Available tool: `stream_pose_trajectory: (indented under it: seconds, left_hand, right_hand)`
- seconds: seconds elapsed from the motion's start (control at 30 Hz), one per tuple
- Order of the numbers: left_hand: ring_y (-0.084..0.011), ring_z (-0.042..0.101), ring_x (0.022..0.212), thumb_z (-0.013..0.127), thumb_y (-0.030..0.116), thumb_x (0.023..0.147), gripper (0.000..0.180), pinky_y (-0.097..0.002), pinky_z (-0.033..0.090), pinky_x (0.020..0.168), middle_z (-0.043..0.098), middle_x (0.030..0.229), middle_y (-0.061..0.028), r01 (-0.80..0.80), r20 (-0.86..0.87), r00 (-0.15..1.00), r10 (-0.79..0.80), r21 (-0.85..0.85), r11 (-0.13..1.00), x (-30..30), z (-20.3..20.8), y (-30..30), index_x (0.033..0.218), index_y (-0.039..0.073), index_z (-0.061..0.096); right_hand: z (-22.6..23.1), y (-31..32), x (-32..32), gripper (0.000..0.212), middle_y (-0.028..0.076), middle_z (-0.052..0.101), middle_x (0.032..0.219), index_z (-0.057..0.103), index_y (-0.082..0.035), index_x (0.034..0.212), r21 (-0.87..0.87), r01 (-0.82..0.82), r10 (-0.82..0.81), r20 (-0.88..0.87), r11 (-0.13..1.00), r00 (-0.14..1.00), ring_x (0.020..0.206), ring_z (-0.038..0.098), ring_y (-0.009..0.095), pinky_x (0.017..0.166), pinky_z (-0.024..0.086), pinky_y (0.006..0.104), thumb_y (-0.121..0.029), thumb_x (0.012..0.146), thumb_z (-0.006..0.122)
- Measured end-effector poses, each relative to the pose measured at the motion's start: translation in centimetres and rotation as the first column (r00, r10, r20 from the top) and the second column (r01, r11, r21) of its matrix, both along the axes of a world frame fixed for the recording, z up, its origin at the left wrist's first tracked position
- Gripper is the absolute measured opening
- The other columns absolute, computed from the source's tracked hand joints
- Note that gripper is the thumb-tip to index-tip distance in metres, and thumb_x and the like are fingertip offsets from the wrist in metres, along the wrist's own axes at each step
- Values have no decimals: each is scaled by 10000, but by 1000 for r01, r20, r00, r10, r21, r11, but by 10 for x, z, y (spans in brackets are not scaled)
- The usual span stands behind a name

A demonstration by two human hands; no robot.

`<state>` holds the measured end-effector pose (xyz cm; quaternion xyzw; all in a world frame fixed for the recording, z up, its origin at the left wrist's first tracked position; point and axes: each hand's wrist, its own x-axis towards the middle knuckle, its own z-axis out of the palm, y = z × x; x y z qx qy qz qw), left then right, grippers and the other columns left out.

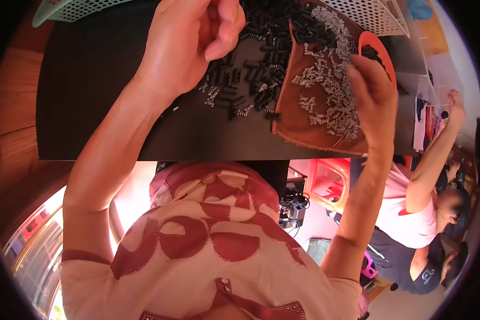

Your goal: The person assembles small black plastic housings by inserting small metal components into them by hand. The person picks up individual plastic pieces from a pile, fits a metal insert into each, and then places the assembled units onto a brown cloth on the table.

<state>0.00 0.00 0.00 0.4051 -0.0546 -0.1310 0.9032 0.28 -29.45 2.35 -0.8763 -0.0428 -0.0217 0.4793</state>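
Note:
My left hand [189, 45] is raised over the dark table, its fingers curled inward. Whatever it may hold is hidden by the fingers and the top edge of the view. Below and beside it lie many short black plastic tubes [232, 77], with some small metal springs [212, 96] among them. On a brown cloth [290, 120] to the right is a heap of small silvery coil springs [325, 74]. At the heap's right edge my right hand [376, 98] has its fingers bent and closed toward the springs. Anything between its fingertips is too small to make out.
A pale green perforated basket [80, 9] stands at the far left, and a white perforated basket [370, 16] at the far right. An orange bowl [386, 64] with black pieces sits behind my right hand. Another person [410, 205] works at the right. A red stool [325, 184] is below.

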Motion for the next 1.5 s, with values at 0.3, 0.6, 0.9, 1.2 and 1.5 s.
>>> stream_pose_trajectory:
  seconds: [0.3, 0.6, 0.9, 1.2, 1.5]
  left_hand:
    - [-141, 361, 424, 386, 414, 1042, 501, -253, 280, 409, 492, 577, -75, -155, -39, 987, 156, 30, 987, 7, 4, 4, 686, 78, 489]
    - [-139, 379, 430, 413, 413, 1034, 491, -248, 283, 416, 508, 585, -74, -125, 14, 992, 125, -36, 992, 8, 7, 3, 689, 77, 505]
    - [-135, 403, 461, 427, 403, 1033, 479, -240, 292, 426, 514, 590, -66, -141, 4, 990, 141, -43, 989, 6, 12, 3, 696, 73, 515]
    - [-76, 580, 591, 506, 316, 1020, 292, -196, 430, 494, 625, 772, -20, 46, 128, 988, -82, 265, 963, 1, 0, -12, 885, 68, 581]
    - [-127, 588, 567, 376, 395, 1052, 424, -230, 417, 439, 632, 772, -83, 335, -34, 942, -334, 172, 926, -9, 8, -18, 987, 31, 582]
  right_hand:
    - [-13, 82, 13, 139, 104, 563, 877, 632, -7, 1005, -622, -301, 552, 257, 723, 793, 781, 599, 284, 690, 477, 330, -14, 867, 617]
    - [1, 101, 14, 134, 121, 586, 880, 626, -23, 966, -576, -447, 607, 111, 685, 787, 785, 603, 340, 686, 474, 422, -86, 848, 640]
    - [-12, 108, 24, 130, 105, 580, 860, 611, -10, 928, -690, -370, 622, 148, 622, 769, 731, 607, 269, 667, 484, 354, -49, 819, 669]
    - [5, 94, 1, 151, 39, 591, 851, 633, -4, 971, -83, -318, 314, 514, 944, 798, 637, 509, 59, 529, 382, 197, 53, 837, 674]
    - [0, 100, -16, 164, 113, 582, 940, 638, 18, 1013, 98, -414, 299, 545, 905, 783, 688, 592, 91, 543, 458, 198, 77, 860, 650]
